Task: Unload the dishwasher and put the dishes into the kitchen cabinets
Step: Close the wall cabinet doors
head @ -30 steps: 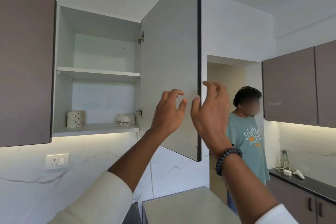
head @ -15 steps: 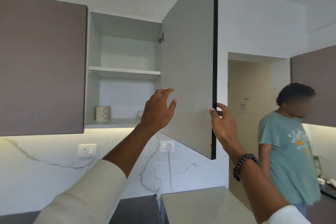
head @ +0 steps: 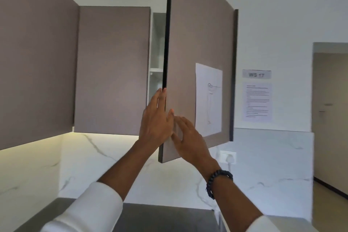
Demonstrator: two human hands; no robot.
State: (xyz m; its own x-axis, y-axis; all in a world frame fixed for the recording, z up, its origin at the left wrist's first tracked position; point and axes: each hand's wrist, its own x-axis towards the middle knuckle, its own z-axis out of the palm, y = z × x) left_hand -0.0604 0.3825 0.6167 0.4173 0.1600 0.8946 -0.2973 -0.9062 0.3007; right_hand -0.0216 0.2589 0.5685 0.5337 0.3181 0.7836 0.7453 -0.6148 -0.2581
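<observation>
An upper cabinet door (head: 197,47), taupe on its outer face, stands open edge-on toward me. My left hand (head: 156,118) lies flat against the door's dark front edge and inner side, fingers straight. My right hand (head: 188,137) presses its spread fingers on the door's outer face near the lower corner. Neither hand holds a dish. Only a narrow strip of the white cabinet interior (head: 157,52) with a shelf shows behind the door.
Closed taupe upper cabinets (head: 111,69) run to the left and wrap the corner. A sketch on paper (head: 208,100) is taped to the door. Wall notices (head: 257,101), a socket (head: 227,157), a marble backsplash (head: 113,167), a grey countertop (head: 150,216) and a doorway (head: 331,118) at right.
The view has swung left, so the door now shows its outer face and hides the shelves. Both hands have come onto the door. The person in the teal shirt is out of view.
</observation>
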